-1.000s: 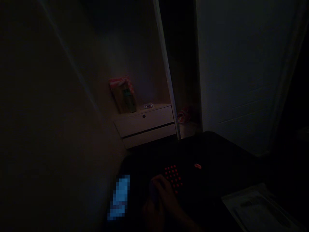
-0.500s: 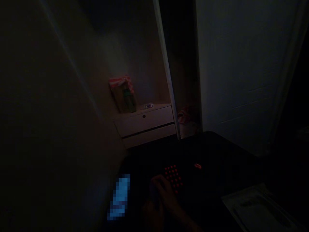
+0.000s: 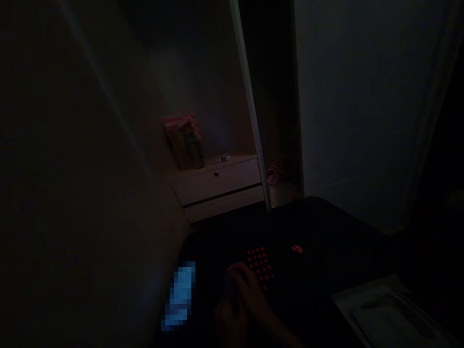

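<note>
In the dim lower middle, my left hand (image 3: 231, 316) and my right hand (image 3: 250, 290) are close together. Both are closed around a dark, faintly bluish object (image 3: 229, 285) whose kind I cannot make out. My right hand's fingers curl over its upper end, while my left hand grips lower down. Just beyond my right hand lies a grid of small red dots (image 3: 260, 265). A small red glowing mark (image 3: 297, 249) shows farther right on the dark surface.
A bright blue pixelated patch (image 3: 179, 297) is left of my hands. A pale flat packet (image 3: 387, 309) lies at lower right. Behind stand white drawers (image 3: 221, 181), with a brown bag (image 3: 183, 147) on top, and a pale door panel (image 3: 362, 106).
My hands stay almost in place around the dark object. No clear movement shows.
</note>
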Demonstrator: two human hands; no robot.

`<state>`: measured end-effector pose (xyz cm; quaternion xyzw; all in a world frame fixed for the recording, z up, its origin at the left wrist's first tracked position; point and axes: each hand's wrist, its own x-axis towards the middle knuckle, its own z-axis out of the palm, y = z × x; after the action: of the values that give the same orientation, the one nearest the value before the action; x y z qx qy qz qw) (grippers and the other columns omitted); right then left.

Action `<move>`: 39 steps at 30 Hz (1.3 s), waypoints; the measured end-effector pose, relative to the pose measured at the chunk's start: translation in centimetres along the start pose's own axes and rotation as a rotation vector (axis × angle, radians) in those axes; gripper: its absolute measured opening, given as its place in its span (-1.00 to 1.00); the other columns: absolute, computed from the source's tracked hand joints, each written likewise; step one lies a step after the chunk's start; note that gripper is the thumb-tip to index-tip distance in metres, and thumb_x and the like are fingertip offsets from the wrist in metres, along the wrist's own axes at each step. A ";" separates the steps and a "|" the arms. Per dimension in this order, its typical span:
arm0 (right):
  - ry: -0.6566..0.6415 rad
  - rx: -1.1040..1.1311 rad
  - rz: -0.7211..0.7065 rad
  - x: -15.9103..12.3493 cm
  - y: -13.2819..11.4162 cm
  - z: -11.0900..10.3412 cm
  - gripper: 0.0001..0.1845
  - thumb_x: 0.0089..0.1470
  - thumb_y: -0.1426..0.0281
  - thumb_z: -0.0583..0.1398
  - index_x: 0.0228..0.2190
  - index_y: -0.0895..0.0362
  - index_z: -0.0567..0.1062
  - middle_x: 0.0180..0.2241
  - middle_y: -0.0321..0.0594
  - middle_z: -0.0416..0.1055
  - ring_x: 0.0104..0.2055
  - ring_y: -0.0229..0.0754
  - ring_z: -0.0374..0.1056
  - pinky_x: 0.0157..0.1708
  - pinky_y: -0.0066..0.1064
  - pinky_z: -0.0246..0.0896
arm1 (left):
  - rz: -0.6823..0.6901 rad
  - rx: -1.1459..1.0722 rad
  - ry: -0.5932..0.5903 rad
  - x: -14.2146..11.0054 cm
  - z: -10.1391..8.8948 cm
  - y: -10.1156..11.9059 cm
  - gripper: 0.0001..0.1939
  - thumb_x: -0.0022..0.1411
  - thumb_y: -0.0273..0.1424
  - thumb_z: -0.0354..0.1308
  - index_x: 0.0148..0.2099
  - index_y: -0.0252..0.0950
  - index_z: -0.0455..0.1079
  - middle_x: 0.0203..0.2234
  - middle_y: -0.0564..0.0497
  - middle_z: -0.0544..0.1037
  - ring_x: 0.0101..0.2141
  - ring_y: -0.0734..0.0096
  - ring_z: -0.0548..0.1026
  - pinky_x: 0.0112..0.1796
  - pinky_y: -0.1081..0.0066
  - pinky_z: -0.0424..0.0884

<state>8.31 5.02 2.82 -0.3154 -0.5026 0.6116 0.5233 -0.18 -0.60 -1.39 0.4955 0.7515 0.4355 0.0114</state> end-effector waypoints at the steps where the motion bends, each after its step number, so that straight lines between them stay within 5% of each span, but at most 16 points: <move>1: 0.002 0.002 -0.001 0.0 0.0 0.0 -0.80 0.08 0.24 0.19 -0.38 0.09 0.52 -0.37 -0.27 0.48 -0.25 -0.13 0.38 -0.23 -0.37 0.24 | 0.001 0.001 -0.004 0.0 0.0 0.0 -0.64 0.12 -0.16 0.07 -0.55 -0.26 0.50 -0.62 -0.18 0.56 -0.58 0.28 0.50 -0.55 0.42 0.29; 39: -0.026 -0.006 -0.015 0.0 -0.2 0.0 -0.81 0.11 0.27 0.16 -0.37 0.09 0.52 -0.35 -0.27 0.47 -0.22 -0.13 0.38 -0.20 -0.37 0.22 | 0.021 0.020 0.044 -0.5 0.3 0.8 -0.59 0.19 -0.16 0.00 -0.41 -0.33 0.55 -0.51 -0.18 0.60 -0.46 0.25 0.57 -0.43 0.42 0.40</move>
<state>8.41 5.00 3.04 -0.3051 -0.5134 0.6103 0.5204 0.83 -0.61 -1.23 0.4937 0.7507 0.4389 -0.0143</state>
